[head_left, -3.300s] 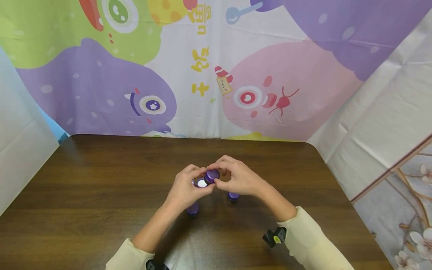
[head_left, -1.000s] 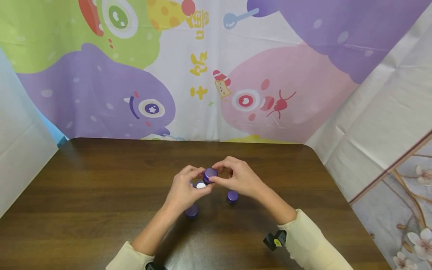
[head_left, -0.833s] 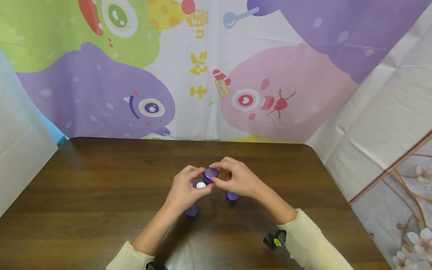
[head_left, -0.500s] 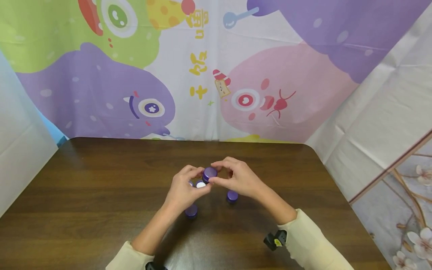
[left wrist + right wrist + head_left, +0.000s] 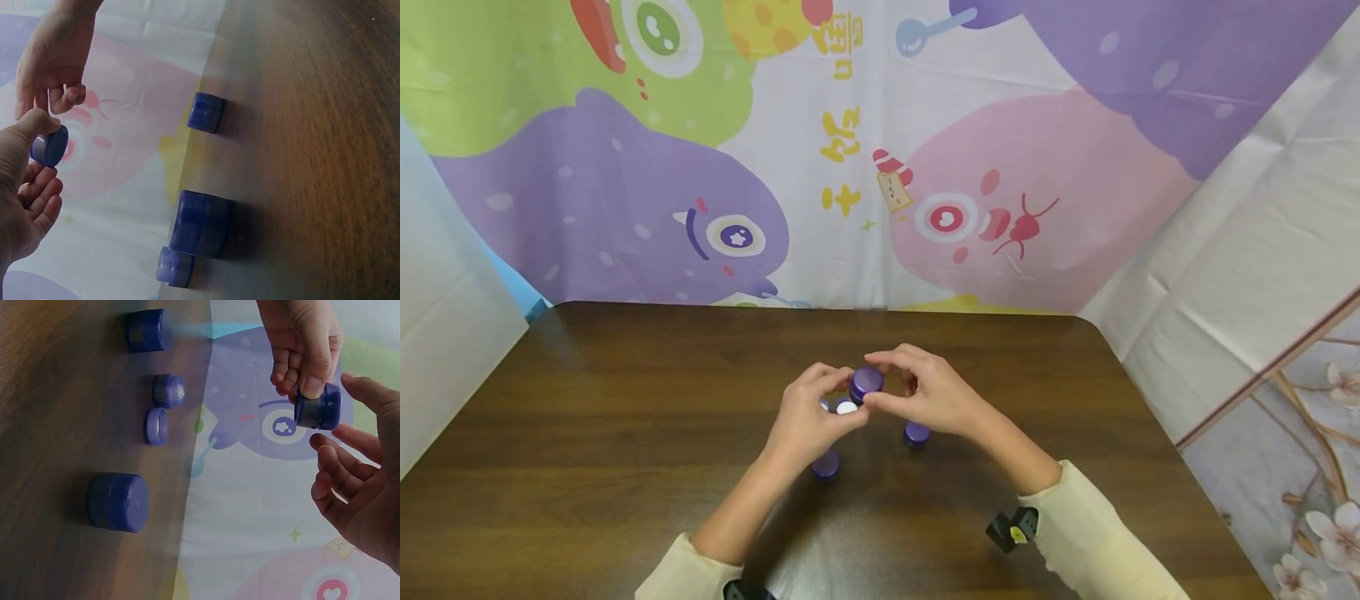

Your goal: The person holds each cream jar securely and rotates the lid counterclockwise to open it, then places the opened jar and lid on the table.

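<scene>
A small purple jar with a lid is held up over the table. My left hand pinches its body between thumb and fingers; in the right wrist view the thumb lies across the jar's side. My right hand is spread around the lid, thumb and forefinger apart on either side, fingertips right at its edge. Below, a jar with a white top stands beside a purple ring-like lid, both partly hidden by my left hand in the head view.
Two more capped purple jars stand on the brown wooden table: one jar near my left wrist, another jar below my right hand. A cartoon-printed cloth hangs behind the table's far edge.
My right fingers shift repeatedly around the lid, gripping it earlier and spread from it now. My left hand keeps its hold on the jar. The jars on the table stay put.
</scene>
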The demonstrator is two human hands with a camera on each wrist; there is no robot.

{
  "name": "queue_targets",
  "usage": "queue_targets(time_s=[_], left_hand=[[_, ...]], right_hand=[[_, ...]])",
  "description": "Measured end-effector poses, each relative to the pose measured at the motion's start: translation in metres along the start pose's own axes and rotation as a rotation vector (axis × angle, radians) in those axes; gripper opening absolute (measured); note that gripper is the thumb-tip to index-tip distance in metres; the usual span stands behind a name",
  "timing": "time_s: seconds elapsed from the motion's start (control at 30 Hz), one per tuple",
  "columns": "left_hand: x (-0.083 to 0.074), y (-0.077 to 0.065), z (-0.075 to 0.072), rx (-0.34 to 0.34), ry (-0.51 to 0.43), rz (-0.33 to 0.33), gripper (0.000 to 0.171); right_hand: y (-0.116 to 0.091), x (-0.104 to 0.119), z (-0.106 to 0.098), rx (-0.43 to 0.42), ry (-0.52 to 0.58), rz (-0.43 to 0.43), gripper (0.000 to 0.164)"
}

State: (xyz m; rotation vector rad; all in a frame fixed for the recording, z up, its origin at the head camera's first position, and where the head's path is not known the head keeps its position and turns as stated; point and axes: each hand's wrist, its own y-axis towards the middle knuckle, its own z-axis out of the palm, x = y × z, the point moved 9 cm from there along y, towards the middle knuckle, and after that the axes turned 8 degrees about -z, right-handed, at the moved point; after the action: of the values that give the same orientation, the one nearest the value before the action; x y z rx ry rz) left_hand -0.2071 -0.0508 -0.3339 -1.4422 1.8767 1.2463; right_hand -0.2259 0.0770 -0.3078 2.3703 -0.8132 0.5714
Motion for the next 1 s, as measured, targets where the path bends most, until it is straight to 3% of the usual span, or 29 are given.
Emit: queue_targets(time_s=[0.2,0.4,0.57,0.7,1.0], left_hand=[[-0.0010,-0.0010,0.0012,-0.004,-0.001,0.021,0.036],[-0.0026,-0.0019,0.0018,-0.009,-0.015,0.040,0.036],[-0.0020,-0.0015,0.0013,-0.007,-0.005,0.026,0.038],[-0.0026,-0.0013,0.0002,-0.008,-0.002,0.024,0.038],[-0.0037,-0.0007,0.0010,-0.012,-0.008,0.036,0.036]], right_hand=[[-0.0003,-0.0018,0.0012,0.008,-0.001,0.008,0.036],[-0.0007,0.0021,0.0035,0.046,0.013,-0.030,0.040],[-0.0011,0.0003,-0.0010,-0.007,-0.002,0.002,0.044],[-0.0007,-0.0011,-0.0036,-0.041,-0.010,0.016,0.037],[0.0002,0.0035,-0.0004,0.017,0.010,-0.035,0.039]])
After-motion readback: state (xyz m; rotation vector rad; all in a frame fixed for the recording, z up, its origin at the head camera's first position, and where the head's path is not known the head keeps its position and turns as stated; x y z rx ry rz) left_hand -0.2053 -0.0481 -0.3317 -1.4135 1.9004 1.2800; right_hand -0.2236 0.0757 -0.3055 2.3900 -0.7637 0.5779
